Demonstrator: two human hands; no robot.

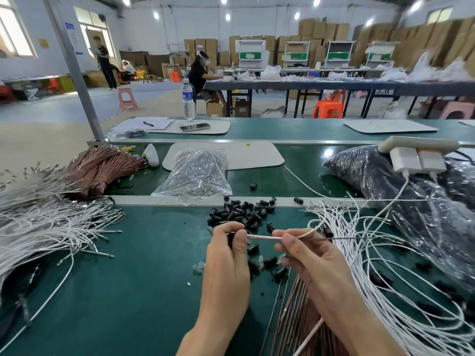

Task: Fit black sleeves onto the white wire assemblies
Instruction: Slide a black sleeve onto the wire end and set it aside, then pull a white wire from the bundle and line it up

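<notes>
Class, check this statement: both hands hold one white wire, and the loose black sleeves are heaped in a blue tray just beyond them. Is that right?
Not quite. The head view shows the loose black sleeves heaped directly on the green bench top, not in a blue tray. The rest stands: the left hand and the right hand both hold one white wire.

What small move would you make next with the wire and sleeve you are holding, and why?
Probably slide the white wire leftward, deeper into the black sleeve. The left hand pinches the sleeve, the right hand pinches the wire, and a bare stretch of wire spans the gap between them, so the sleeve looks not yet seated.
</notes>
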